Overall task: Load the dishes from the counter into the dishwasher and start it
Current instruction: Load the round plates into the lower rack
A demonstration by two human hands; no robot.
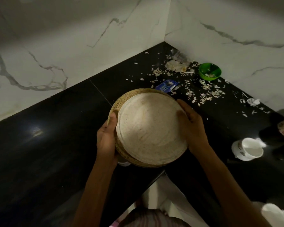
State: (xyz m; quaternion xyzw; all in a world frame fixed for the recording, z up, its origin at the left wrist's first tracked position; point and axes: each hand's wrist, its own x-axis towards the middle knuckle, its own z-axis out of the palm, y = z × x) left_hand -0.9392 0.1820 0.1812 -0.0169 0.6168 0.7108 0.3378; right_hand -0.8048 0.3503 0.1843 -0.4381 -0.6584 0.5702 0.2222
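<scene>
A black L-shaped bench [56, 145] runs into a corner under white marble-veined wall panels [72, 46]. Above its inner corner, roughly at the middle of the view, a stack of plates [147, 128] is carried between both hands. The plates are round, so no long axis can be named; the stack tilts, its upper face turned toward the camera and its far edge higher. On top lies a pale cream plate, its face bare apart from faint smears. Beneath it at least two speckled tan rims show, offset to the left and far side; the exact number of plates cannot be told.

The left hand [106, 138] takes the stack's left edge, thumb on the tan rim and fingers curled under, its grip clamped on the plates. The right hand [193, 123] takes the right edge, thumb over the cream rim, its grip likewise clamped there.

At the right stands one white mug [247, 149], tipped toward the camera, with nothing visible in it. Another white vessel [274, 213] shows blurred at the lower right. One green bowl [209, 71] stands near the corner wall and holds a few pale scraps. One blue wrapper [166, 86] lies just beyond the stack. Pale peelings [203, 92], too many to count, lie scattered over the bench's right leg.
</scene>
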